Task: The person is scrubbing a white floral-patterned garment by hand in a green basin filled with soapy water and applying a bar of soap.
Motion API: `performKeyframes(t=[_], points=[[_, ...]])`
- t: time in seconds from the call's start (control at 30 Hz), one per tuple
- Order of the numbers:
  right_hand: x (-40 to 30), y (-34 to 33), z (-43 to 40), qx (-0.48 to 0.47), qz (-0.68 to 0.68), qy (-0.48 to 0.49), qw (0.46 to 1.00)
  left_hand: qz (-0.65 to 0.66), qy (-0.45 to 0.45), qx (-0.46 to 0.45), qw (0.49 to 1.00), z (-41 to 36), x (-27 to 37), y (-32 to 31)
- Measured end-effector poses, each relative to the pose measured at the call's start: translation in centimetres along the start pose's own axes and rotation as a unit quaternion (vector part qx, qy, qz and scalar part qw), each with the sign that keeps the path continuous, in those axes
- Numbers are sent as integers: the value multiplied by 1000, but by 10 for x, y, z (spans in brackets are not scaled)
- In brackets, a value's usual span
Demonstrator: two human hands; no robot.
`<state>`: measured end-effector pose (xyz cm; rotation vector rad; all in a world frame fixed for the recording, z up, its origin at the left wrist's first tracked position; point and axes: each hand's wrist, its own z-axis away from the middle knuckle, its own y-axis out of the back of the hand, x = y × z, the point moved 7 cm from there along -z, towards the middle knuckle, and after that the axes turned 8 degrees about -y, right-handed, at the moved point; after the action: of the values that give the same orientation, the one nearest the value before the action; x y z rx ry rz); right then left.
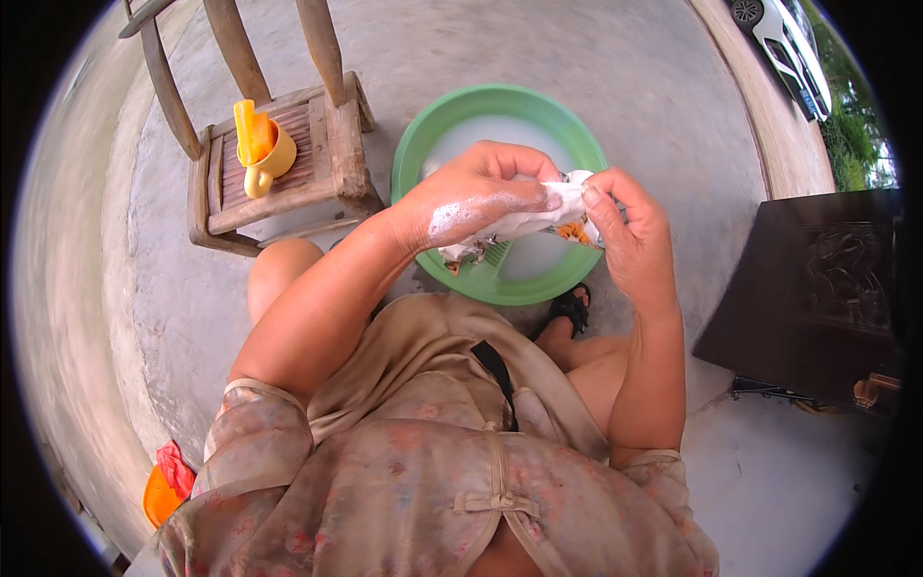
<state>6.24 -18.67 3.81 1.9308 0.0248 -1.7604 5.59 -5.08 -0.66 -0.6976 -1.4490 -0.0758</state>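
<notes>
A wet white cloth with a printed pattern [533, 216] is held bunched between both hands, over a round green plastic basin [497, 294]. Soap suds cover the wrist and thumb side of my left hand [490, 195], which grips the cloth from the left. On the right, the thumb and fingers of my right hand [631, 220] pinch its other end. Cloudy whitish water [497, 133] fills much of the basin. A ribbed washboard part [497, 252] shows on the basin's near side, partly hidden by the hanging cloth.
A wooden chair [328, 148] stands left of the basin, bearing a yellow mug [277, 160] with orange-yellow items [252, 133] in it. A dark carved wooden door [800, 281] is at right. A white car [789, 54] is parked beyond. An orange container [160, 498] with red material lies lower left.
</notes>
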Motion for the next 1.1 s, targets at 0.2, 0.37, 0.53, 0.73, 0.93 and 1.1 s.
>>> performKeyframes(t=[0.2,0.37,0.53,0.73,0.93,1.1], points=[[-3,-1,4,0,-5,8,1000,1,0,-1,1000,1,1,-2],[-16,-7,8,63,161,92,981,-14,-4,11,1000,-2,-3,1],[-8,-9,0,107,232,60,965,-52,9,19,998,-2,-9,-4],[-12,-12,2,83,182,83,976,-33,-8,20,999,-4,-11,-3],[-11,-15,5,86,173,92,977,-27,-2,31,999,0,-12,-6],[-17,-22,4,57,184,104,976,-8,-1,53,999,-2,-10,3]])
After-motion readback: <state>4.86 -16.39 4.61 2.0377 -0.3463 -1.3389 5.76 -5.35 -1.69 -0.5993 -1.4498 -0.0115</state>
